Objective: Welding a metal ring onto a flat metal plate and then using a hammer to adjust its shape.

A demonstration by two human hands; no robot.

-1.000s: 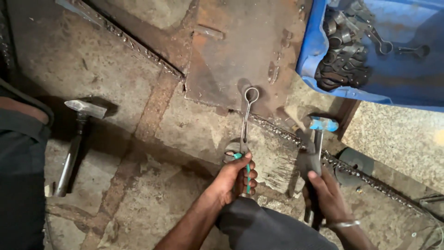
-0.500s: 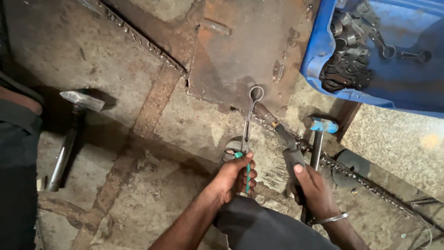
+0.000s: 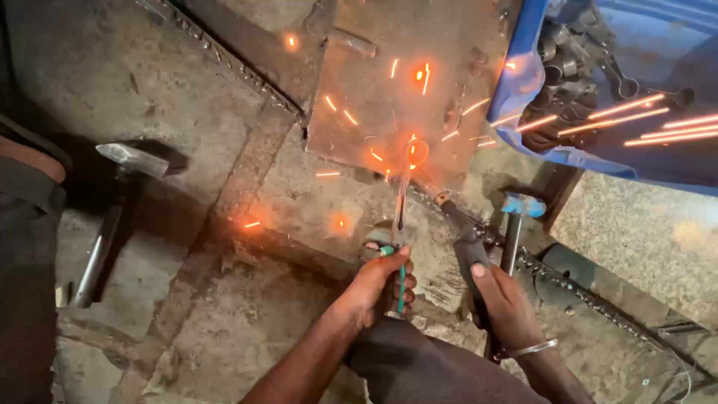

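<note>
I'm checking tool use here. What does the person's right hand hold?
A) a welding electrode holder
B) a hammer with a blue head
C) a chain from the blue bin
A: the right hand grips the dark electrode holder, its tip sparking at the rod's ring; the blue-headed hammer stands untouched beside it.

Rough concrete, rusty steel, glossy plastic

Beyond the left hand [image 3: 374, 288], the thin metal rod [image 3: 402, 196] glows orange at its ring over a matt, rusted steel plate [image 3: 374, 82]; the floor [image 3: 187, 97] is rough concrete, the blue tub [image 3: 523, 90] glossy plastic.
</note>
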